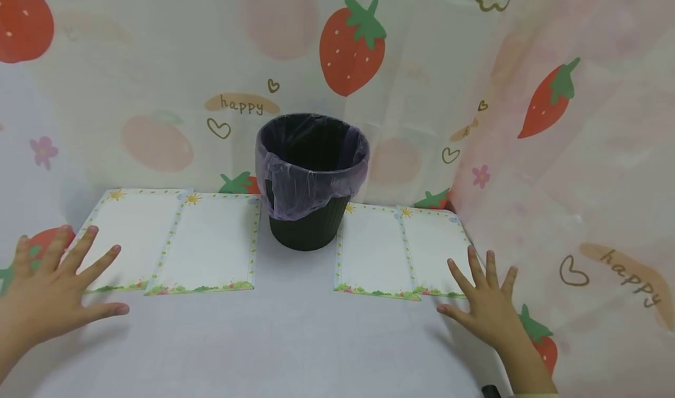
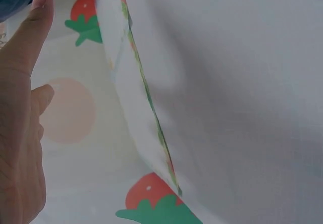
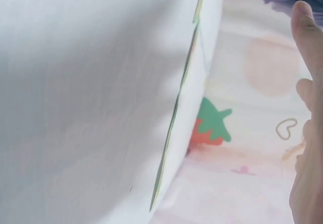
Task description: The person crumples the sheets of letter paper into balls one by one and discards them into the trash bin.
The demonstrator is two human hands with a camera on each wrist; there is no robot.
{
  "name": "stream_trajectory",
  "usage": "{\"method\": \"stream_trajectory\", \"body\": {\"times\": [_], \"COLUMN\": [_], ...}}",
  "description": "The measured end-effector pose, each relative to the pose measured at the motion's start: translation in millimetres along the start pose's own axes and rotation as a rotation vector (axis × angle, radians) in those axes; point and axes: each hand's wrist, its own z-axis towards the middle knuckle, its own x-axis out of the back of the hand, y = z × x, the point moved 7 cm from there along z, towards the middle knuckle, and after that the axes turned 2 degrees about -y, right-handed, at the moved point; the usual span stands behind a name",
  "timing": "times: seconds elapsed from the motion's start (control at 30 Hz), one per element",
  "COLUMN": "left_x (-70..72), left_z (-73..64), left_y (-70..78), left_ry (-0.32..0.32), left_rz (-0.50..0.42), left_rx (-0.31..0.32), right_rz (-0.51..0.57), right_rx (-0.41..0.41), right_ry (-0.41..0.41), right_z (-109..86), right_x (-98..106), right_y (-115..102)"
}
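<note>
My left hand (image 1: 53,292) hovers palm down at the left of the table with its fingers spread, holding nothing. Its fingertips overlap the outer left sheet of paper (image 1: 132,240) in the head view. At the right, my right hand (image 1: 485,304) is likewise spread above the table, its fingers near the outer right sheet (image 1: 435,251). Two more sheets lie further in, an inner left sheet (image 1: 211,245) and an inner right sheet (image 1: 371,251), each overlapping its neighbour. All have white middles and borders with suns and greenery. Both wrist views show a hand raised off the white tabletop.
Between the two pairs of sheets stands a dark trash bin (image 1: 306,231), lined with a purple plastic bag (image 1: 295,193) folded over its rim. Strawberry-print sheeting (image 1: 184,64) covers the back and right side. A small black object (image 1: 490,391) sits at the front right edge.
</note>
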Motion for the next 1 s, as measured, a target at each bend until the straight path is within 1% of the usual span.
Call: {"method": "stream_trajectory", "body": {"times": [0.17,0.37,0.47,0.67,0.77,0.83,1.0], "left_x": [-0.3,-0.8,-1.5,-3.1,-5.2,-6.6,-11.3], "left_z": [0.2,4.5,6.5,11.2,15.1,17.7,23.0], "left_y": [0.9,4.0,9.6,20.0,24.4,27.2,31.8], "left_ry": [0.0,-0.009,-0.011,0.011,0.003,-0.014,-0.035], "left_rz": [-0.013,-0.026,-0.065,-0.157,-0.189,-0.214,-0.295], "left_rx": [0.011,0.035,0.038,0.052,0.063,0.069,0.08], "right_rz": [-0.011,0.015,0.048,0.107,0.143,0.167,0.212], "right_rx": [0.004,-0.013,-0.014,-0.002,-0.004,-0.008,-0.011], "right_ry": [0.025,0.07,0.087,0.107,0.119,0.124,0.123], "right_z": [8.0,15.2,17.6,27.4,33.4,36.6,43.0], "right_x": [3,2,0,-3,-2,-1,-3], "right_y": [-10,-19,-24,-36,-44,-49,-61]}}
